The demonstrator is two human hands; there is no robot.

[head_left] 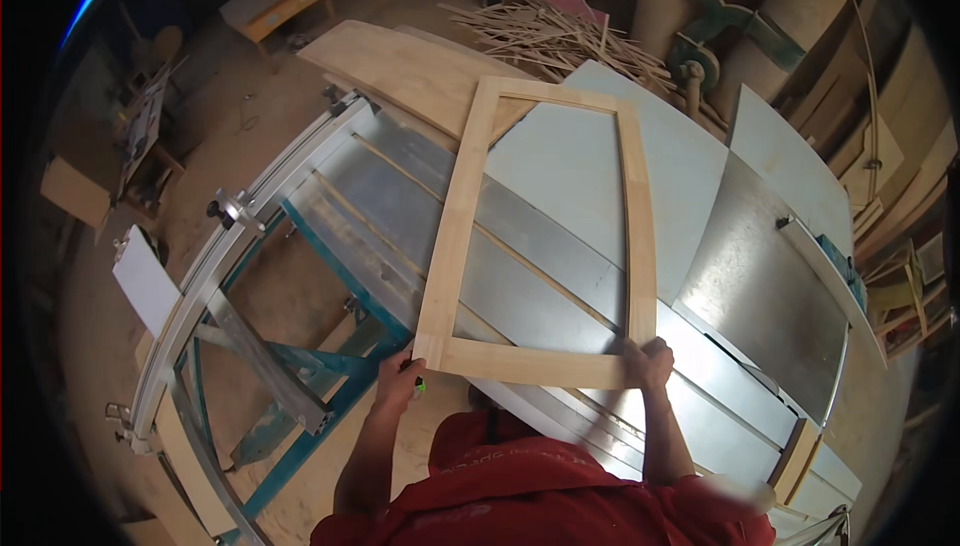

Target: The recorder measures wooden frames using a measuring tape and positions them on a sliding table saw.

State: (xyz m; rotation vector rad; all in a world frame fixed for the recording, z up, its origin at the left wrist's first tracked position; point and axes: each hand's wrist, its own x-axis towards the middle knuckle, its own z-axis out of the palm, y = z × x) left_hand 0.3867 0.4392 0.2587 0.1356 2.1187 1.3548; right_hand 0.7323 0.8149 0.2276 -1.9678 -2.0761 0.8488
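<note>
A pale rectangular wooden frame (455, 236) lies slanted over the grey metal table of a sliding table saw (540, 296), its far end over a light grey panel. My right hand (650, 361) is closed around the frame's near right corner. At the near left corner, my left hand (397, 378) is closed too, its fingers against the frame's edge. A small black and bright green object (419, 383) shows at that hand; its kind is too small to make out. Through the frame's opening, the table's long slots are visible.
Left of the table runs a metal rail (215, 256) with a clamp-like stop (236, 211) and a clipboard (146, 279). A wooden board (410, 71) lies beyond. Thin wood offcuts (560, 36) are heaped at the back, near dust-collector bags (800, 6). Panels lean at right.
</note>
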